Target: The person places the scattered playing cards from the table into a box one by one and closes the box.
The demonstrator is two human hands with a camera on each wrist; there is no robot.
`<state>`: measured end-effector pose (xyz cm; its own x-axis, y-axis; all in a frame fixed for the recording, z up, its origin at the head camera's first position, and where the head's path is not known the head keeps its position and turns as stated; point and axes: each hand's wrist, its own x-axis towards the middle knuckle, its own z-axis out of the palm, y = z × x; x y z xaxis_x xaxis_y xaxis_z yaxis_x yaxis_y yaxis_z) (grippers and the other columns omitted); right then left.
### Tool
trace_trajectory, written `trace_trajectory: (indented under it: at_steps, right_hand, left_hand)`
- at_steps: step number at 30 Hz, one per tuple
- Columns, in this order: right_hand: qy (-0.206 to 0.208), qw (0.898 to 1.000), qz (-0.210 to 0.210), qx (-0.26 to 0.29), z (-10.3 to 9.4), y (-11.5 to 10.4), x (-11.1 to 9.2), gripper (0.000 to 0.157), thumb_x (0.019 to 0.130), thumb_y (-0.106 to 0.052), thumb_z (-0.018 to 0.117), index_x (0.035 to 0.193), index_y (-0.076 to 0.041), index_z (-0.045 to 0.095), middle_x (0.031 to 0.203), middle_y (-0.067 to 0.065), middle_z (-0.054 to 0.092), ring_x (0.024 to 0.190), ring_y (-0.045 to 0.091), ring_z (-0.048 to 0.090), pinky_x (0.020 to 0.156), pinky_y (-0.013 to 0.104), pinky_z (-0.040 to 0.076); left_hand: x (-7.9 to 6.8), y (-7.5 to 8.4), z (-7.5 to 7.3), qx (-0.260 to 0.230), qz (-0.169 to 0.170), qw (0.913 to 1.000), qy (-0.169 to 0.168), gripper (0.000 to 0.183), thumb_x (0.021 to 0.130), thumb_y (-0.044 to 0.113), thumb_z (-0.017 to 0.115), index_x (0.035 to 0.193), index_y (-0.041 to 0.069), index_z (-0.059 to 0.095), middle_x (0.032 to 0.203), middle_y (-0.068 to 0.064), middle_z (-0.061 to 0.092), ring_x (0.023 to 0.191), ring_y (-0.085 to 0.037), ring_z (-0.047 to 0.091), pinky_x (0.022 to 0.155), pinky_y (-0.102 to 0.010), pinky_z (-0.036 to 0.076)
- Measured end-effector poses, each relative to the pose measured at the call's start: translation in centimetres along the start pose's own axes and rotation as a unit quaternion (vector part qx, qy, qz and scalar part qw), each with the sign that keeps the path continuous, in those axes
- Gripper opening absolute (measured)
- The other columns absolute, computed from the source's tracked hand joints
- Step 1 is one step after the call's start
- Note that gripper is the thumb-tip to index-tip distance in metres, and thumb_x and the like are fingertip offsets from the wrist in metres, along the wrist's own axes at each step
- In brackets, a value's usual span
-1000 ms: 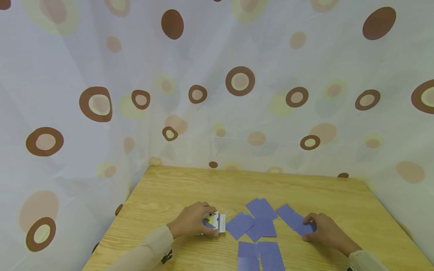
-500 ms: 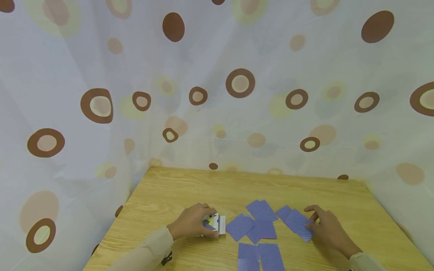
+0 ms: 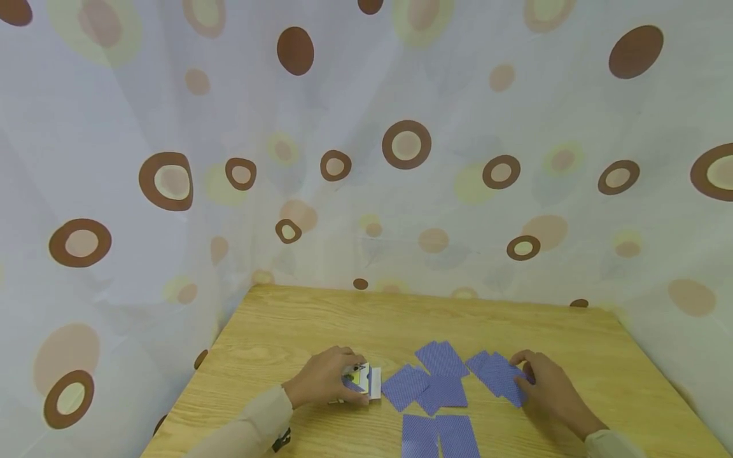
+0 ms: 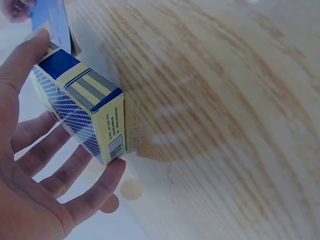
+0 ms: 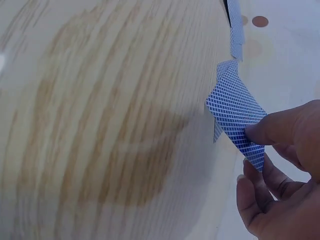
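My left hand (image 3: 329, 376) grips a playing-card box (image 4: 82, 100) on the table, thumb on one side and fingers on the other. The box's end flap (image 3: 375, 383) stands open toward the right in the head view, and part of a card face shows at its mouth. My right hand (image 3: 550, 385) pinches a blue-backed playing card (image 5: 235, 107) by one corner, thumb on its patterned back. That card overlaps other face-down cards (image 3: 478, 362) at the right. Some of my right fingertips are hidden behind the card in the head view.
Several face-down cards lie overlapping in the middle of the table: a far group (image 3: 442, 358) and a nearer left one (image 3: 405, 387). Two more cards (image 3: 457, 436) lie side by side at the front. A spotted curtain (image 3: 366, 191) borders the wooden table (image 3: 286, 331).
The right hand's fingers spread away from the card half a second ago and now close on it. That card lies slightly further left over the others. The left hand and box keep their place.
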<state>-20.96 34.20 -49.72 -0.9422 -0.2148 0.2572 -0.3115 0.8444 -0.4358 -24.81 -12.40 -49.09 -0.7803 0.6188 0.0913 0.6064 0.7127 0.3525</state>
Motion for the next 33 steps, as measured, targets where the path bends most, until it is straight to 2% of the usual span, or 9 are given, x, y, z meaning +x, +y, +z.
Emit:
trace_trajectory:
  at_steps: [3, 6, 9, 11, 13, 18, 26, 29, 33]
  right_hand:
    - [-0.004, 1.000, 0.001, -0.002, 0.01, -0.15, -0.11, 0.019, 0.086, 0.004, 0.076, 0.103, -0.001, 0.070, 0.091, 0.002, 0.062, 0.080, 0.015, 0.055, 0.067, 0.028, 0.051]
    - [-0.023, 1.000, 0.014, 0.005, -0.01, -0.21, -0.23, 0.016, 0.087, -0.007, 0.079, 0.102, -0.001, 0.074, 0.100, 0.007, 0.068, 0.088, 0.021, 0.062, 0.075, 0.037, 0.055]
    - [-0.057, 0.998, 0.034, 0.021, 0.05, -0.13, -0.29, 0.040, 0.084, -0.026, 0.086, 0.109, 0.003, 0.074, 0.108, 0.013, 0.069, 0.095, 0.029, 0.064, 0.081, 0.048, 0.055]
    - [-0.076, 0.996, 0.043, 0.019, 0.13, -0.07, -0.27, 0.057, 0.079, -0.037, 0.089, 0.115, 0.004, 0.073, 0.111, 0.015, 0.067, 0.098, 0.030, 0.064, 0.083, 0.050, 0.054]
    - [-0.086, 0.995, 0.041, 0.009, 0.19, -0.04, -0.26, 0.065, 0.077, -0.042, 0.090, 0.118, 0.005, 0.071, 0.110, 0.014, 0.065, 0.097, 0.029, 0.063, 0.083, 0.051, 0.054]
    - [-0.090, 0.995, 0.028, -0.022, 0.13, -0.15, -0.18, 0.069, 0.075, -0.039, 0.092, 0.122, 0.006, 0.069, 0.108, 0.016, 0.063, 0.097, 0.032, 0.063, 0.084, 0.053, 0.054]
    - [-0.099, 0.994, 0.027, -0.041, -0.20, 0.06, -0.06, 0.079, 0.074, -0.035, 0.093, 0.128, 0.013, 0.062, 0.110, 0.025, 0.064, 0.100, 0.042, 0.064, 0.086, 0.057, 0.053]
    - [-0.091, 0.994, 0.025, -0.051, -0.46, -0.02, 0.02, 0.079, 0.074, -0.032, 0.093, 0.126, 0.017, 0.060, 0.109, 0.027, 0.066, 0.099, 0.043, 0.064, 0.085, 0.058, 0.053]
    - [-0.083, 0.994, 0.022, -0.071, -0.60, 0.18, 0.11, 0.075, 0.072, -0.032, 0.093, 0.122, 0.016, 0.063, 0.105, 0.026, 0.063, 0.094, 0.042, 0.062, 0.082, 0.057, 0.054]
  left_hand:
    - [0.00, -0.08, 0.15, 0.001, 0.002, 1.0000, 0.002, 0.081, 0.076, 0.068, 0.080, 0.137, 0.016, 0.067, 0.131, -0.003, 0.065, 0.113, -0.018, 0.061, 0.085, -0.031, 0.053]
    - [0.01, -0.17, 0.29, 0.002, 0.003, 1.0000, 0.002, 0.082, 0.076, 0.069, 0.080, 0.137, 0.016, 0.067, 0.132, -0.002, 0.065, 0.113, -0.017, 0.060, 0.084, -0.031, 0.053]
    - [0.00, -0.18, 0.36, 0.003, 0.003, 1.0000, 0.002, 0.081, 0.077, 0.069, 0.079, 0.137, 0.016, 0.067, 0.131, 0.000, 0.065, 0.112, -0.016, 0.060, 0.085, -0.032, 0.053]
    - [-0.04, -0.11, 0.34, 0.004, 0.003, 1.0000, 0.002, 0.081, 0.076, 0.069, 0.080, 0.137, 0.016, 0.067, 0.130, 0.000, 0.066, 0.112, -0.015, 0.060, 0.085, -0.032, 0.053]
    - [-0.09, 0.01, 0.25, 0.006, 0.002, 1.0000, 0.002, 0.081, 0.076, 0.068, 0.081, 0.136, 0.016, 0.067, 0.130, 0.000, 0.066, 0.111, -0.014, 0.060, 0.086, -0.031, 0.053]
    - [-0.15, 0.19, 0.11, 0.005, -0.004, 1.0000, -0.001, 0.080, 0.076, 0.066, 0.082, 0.136, 0.016, 0.067, 0.130, -0.001, 0.066, 0.109, -0.013, 0.060, 0.083, -0.029, 0.052]
    - [-0.11, 0.06, 0.17, 0.008, -0.005, 1.0000, -0.001, 0.081, 0.075, 0.067, 0.081, 0.137, 0.016, 0.067, 0.133, -0.004, 0.065, 0.116, -0.020, 0.061, 0.088, -0.035, 0.054]
    - [-0.06, 0.02, 0.14, 0.009, -0.004, 1.0000, -0.001, 0.082, 0.076, 0.068, 0.080, 0.138, 0.016, 0.066, 0.133, -0.003, 0.065, 0.115, -0.019, 0.061, 0.088, -0.035, 0.054]
    - [0.01, -0.03, 0.07, 0.009, -0.003, 1.0000, -0.002, 0.083, 0.076, 0.069, 0.080, 0.138, 0.016, 0.066, 0.133, -0.003, 0.064, 0.112, -0.017, 0.061, 0.086, -0.033, 0.053]
